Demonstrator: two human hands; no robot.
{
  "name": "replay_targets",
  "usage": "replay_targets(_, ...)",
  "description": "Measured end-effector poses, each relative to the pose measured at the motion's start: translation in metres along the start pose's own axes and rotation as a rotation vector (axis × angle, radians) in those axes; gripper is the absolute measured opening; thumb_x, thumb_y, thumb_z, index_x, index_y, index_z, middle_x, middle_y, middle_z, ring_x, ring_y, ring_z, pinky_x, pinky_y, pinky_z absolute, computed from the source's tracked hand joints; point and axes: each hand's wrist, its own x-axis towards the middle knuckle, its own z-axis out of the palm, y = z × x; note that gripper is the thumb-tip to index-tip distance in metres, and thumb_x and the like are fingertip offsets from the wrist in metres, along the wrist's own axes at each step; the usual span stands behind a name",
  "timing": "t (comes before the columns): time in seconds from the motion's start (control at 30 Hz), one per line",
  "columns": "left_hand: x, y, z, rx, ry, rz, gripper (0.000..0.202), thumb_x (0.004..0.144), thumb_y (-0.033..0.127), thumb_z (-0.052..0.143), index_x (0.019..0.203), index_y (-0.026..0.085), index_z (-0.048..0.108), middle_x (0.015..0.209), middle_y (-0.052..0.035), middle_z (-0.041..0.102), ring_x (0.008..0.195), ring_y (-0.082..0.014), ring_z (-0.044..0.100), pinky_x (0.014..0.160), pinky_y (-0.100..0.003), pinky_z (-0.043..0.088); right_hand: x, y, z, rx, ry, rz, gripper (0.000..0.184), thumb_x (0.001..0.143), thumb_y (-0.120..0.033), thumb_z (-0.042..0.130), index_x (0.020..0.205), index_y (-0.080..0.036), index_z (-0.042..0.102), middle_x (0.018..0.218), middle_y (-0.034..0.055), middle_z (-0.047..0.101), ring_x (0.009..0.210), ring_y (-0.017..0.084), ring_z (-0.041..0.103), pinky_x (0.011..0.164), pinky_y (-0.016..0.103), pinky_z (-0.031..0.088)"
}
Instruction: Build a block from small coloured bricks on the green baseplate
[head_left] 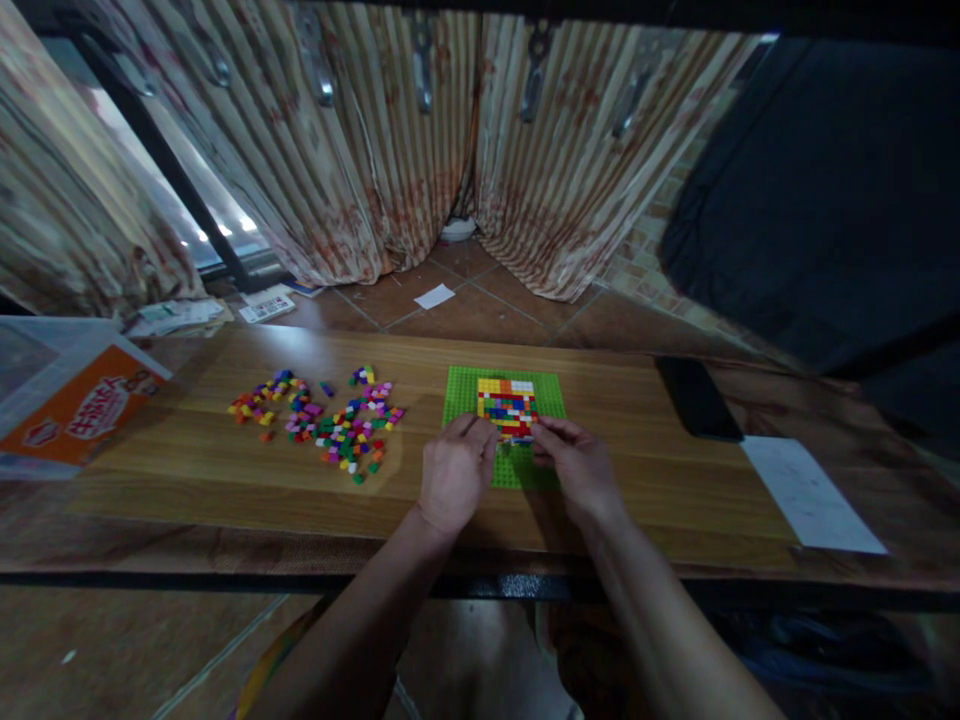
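Observation:
A green studded baseplate (514, 475) lies on the wooden board. Built onto it is a patch of small toy bricks (506, 400) in yellow, orange, white, red, blue and green. My left hand (459, 468) is closed, its curled fingers at the patch's lower left corner. At the lower right corner my right hand (579, 462) has thumb and fingers pinched together. Whatever is between the fingertips of either hand is too small or hidden to make out. Both hands cover part of the plate's near half.
Loose colourful bricks (345, 420) lie scattered left of the plate. A clear plastic box (82, 400) with an orange label stands at the far left. To the right are a black phone (697, 398) and a white paper sheet (814, 495). Striped curtains (360, 150) hang behind.

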Motion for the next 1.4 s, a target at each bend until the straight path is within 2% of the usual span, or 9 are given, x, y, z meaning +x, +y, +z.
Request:
replay_targets(0.13, 0.000, -0.001, 0.001, -0.011, 0.004, 0.006, 0.020, 0.094, 0.019, 0.051, 0.079, 0.019, 0.063, 0.082, -0.0022, 0.065, 0.079, -0.0131, 0.061, 0.071, -0.024, 0.045, 0.001, 0.001, 0.002, 0.105, -0.014, 0.052, 0.039, 0.052, -0.037, 0.084, 0.083, -0.016, 0.072, 0.066, -0.0002, 0.068, 0.057, 0.012, 0.060, 0.053, 0.025, 0.050)
replay_targets(0.53, -0.002, -0.006, 0.003, -0.037, 0.018, 0.011, 0.018, 0.094, 0.021, 0.051, 0.083, 0.020, 0.065, 0.085, -0.0017, 0.067, 0.080, -0.0126, 0.064, 0.070, -0.022, 0.047, -0.002, 0.002, -0.002, 0.053, -0.058, -0.047, 0.040, 0.056, -0.041, 0.080, 0.088, -0.018, 0.073, 0.079, 0.0028, 0.072, 0.071, 0.016, 0.065, 0.066, 0.031, 0.053)
replay_targets(0.67, -0.001, -0.007, -0.001, -0.042, 0.005, 0.008, 0.013, 0.093, 0.022, 0.053, 0.093, 0.022, 0.066, 0.093, -0.0018, 0.070, 0.087, -0.0148, 0.066, 0.076, -0.025, 0.050, -0.001, 0.002, -0.006, 0.021, -0.074, -0.061, 0.040, 0.056, -0.039, 0.079, 0.089, -0.018, 0.073, 0.082, 0.0034, 0.073, 0.074, 0.017, 0.064, 0.068, 0.032, 0.053)
replay_targets(0.87, 0.000, -0.009, -0.002, -0.096, -0.031, -0.013, 0.015, 0.092, 0.023, 0.054, 0.103, 0.023, 0.065, 0.100, -0.0023, 0.071, 0.091, -0.0157, 0.068, 0.083, -0.028, 0.053, 0.002, 0.004, -0.010, 0.023, -0.090, -0.047, 0.039, 0.057, -0.040, 0.079, 0.089, -0.018, 0.073, 0.072, 0.0012, 0.070, 0.067, 0.016, 0.063, 0.068, 0.033, 0.053)
replay_targets(1.07, 0.003, -0.003, -0.005, -0.072, 0.030, -0.076, 0.018, 0.088, 0.024, 0.060, 0.106, 0.021, 0.063, 0.089, -0.0012, 0.069, 0.083, -0.0158, 0.066, 0.078, -0.028, 0.053, 0.001, 0.003, -0.010, -0.003, -0.104, -0.067, 0.037, 0.058, -0.039, 0.077, 0.088, -0.018, 0.073, 0.079, 0.0027, 0.073, 0.071, 0.016, 0.064, 0.068, 0.032, 0.053)
replay_targets(1.13, 0.006, -0.002, -0.007, 0.001, 0.091, -0.069, 0.026, 0.086, 0.028, 0.063, 0.111, 0.020, 0.062, 0.096, -0.0047, 0.067, 0.093, -0.0202, 0.063, 0.085, -0.034, 0.053, 0.001, 0.004, -0.011, -0.031, -0.095, -0.085, 0.036, 0.059, -0.038, 0.077, 0.088, -0.018, 0.073, 0.081, 0.0032, 0.074, 0.072, 0.017, 0.065, 0.068, 0.032, 0.053)
replay_targets(1.23, 0.009, -0.004, -0.006, 0.058, 0.136, -0.038, 0.048, 0.083, 0.036, 0.067, 0.127, 0.019, 0.056, 0.121, -0.0120, 0.060, 0.112, -0.0274, 0.056, 0.097, -0.044, 0.050, 0.001, 0.005, -0.013, -0.156, -0.066, -0.139, 0.031, 0.065, -0.040, 0.073, 0.088, -0.019, 0.075, 0.078, 0.0040, 0.074, 0.071, 0.019, 0.066, 0.069, 0.034, 0.053)
replay_targets(1.3, 0.009, -0.005, -0.002, 0.034, 0.107, -0.018, 0.057, 0.084, 0.037, 0.065, 0.136, 0.018, 0.049, 0.133, -0.0142, 0.053, 0.119, -0.0288, 0.053, 0.101, -0.047, 0.048, -0.002, 0.004, -0.014, -0.286, -0.041, -0.202, 0.027, 0.071, -0.041, 0.070, 0.086, -0.019, 0.076, 0.080, 0.0053, 0.075, 0.074, 0.021, 0.067, 0.074, 0.036, 0.053)
replay_targets(1.4, 0.006, -0.005, 0.005, -0.019, 0.035, 0.020, 0.057, 0.089, 0.033, 0.060, 0.142, 0.020, 0.043, 0.140, -0.0141, 0.048, 0.127, -0.0277, 0.050, 0.106, -0.045, 0.046, -0.011, 0.000, -0.013, -0.464, 0.011, -0.308, 0.025, 0.078, -0.040, 0.064, 0.087, -0.020, 0.077, 0.088, 0.0078, 0.076, 0.081, 0.024, 0.069, 0.080, 0.038, 0.052)
